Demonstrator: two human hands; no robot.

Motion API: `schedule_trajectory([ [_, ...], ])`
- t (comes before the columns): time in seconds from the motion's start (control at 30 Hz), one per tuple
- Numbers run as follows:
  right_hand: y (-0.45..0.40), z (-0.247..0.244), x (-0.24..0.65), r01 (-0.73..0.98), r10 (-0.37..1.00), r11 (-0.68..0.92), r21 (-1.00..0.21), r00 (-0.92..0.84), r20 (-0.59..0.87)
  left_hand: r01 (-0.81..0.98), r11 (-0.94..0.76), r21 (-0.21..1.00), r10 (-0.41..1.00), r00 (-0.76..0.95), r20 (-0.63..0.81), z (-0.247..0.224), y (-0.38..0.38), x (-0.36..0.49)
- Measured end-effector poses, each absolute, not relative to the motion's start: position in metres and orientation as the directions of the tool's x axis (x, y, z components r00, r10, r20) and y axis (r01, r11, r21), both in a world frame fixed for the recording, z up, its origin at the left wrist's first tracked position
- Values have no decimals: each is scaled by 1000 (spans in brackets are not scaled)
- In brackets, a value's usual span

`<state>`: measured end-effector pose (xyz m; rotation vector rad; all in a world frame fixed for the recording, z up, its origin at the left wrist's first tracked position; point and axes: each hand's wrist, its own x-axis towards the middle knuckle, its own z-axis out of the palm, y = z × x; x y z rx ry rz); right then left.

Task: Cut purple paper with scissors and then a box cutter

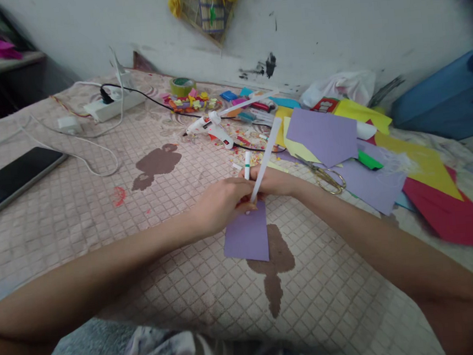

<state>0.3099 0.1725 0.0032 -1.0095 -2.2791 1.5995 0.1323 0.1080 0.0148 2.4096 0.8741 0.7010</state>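
Observation:
My left hand (224,203) is closed, with thumb and fingers pinched at the lower end of a long whitish strip (268,151) that slants up to the right. My right hand (273,182) meets it from the other side, its fingers curled and partly hidden behind the strip and my left fingers. Between the hands a white marker with a green band (247,164) stands nearly upright, touched by the right fingertips. Directly below both hands lies a small purple paper piece (248,237) on the patterned cloth.
Beyond my hands lie a white glue gun (213,128), paper scraps (197,102) and green tape (182,86). Scissors (328,179) and coloured sheets (324,134) are on the right. At left are a phone (17,177) and a power strip (114,105) with trailing cables.

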Motion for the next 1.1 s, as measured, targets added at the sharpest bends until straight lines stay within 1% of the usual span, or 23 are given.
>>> schedule_trajectory([
  [0.1, 179, 0, 308, 421, 561, 183, -888, -787, -257, 466, -672, 576, 697, 661, 277, 15, 107, 132],
  [0.33, 184, 1, 304, 435, 521, 163, -886, -800, -296, 511, -677, 529, 706, 652, 274, 15, 108, 133],
  [0.47, 188, 3, 301, 426, 488, 166, -889, -819, -301, 559, -640, 527, 739, 636, 223, 14, 109, 133],
  [0.57, 190, 7, 298, 413, 428, 157, -897, -847, -315, 593, -610, 526, 764, 616, 191, 13, 109, 132],
  [0.67, 190, 13, 293, 415, 369, 138, -899, -864, -343, 592, -623, 511, 758, 618, 209, 11, 109, 132],
  [0.73, 190, 14, 291, 420, 364, 116, -900, -861, -355, 593, -632, 499, 755, 616, 225, 11, 109, 131],
  [0.8, 190, 12, 291, 411, 416, 84, -908, -842, -343, 596, -637, 489, 753, 617, 228, 11, 109, 131],
  [0.9, 189, 3, 297, 348, 607, 50, -936, -755, -248, 612, -623, 487, 763, 612, 207, 13, 109, 130],
  [1.0, 180, -6, 309, 258, 801, 62, -964, -590, -106, 620, -596, 510, 781, 597, 185, 14, 109, 130],
  [1.1, 157, -11, 323, 201, 924, 113, -973, -382, 28, 621, -574, 534, 789, 593, 159, 16, 108, 131],
])
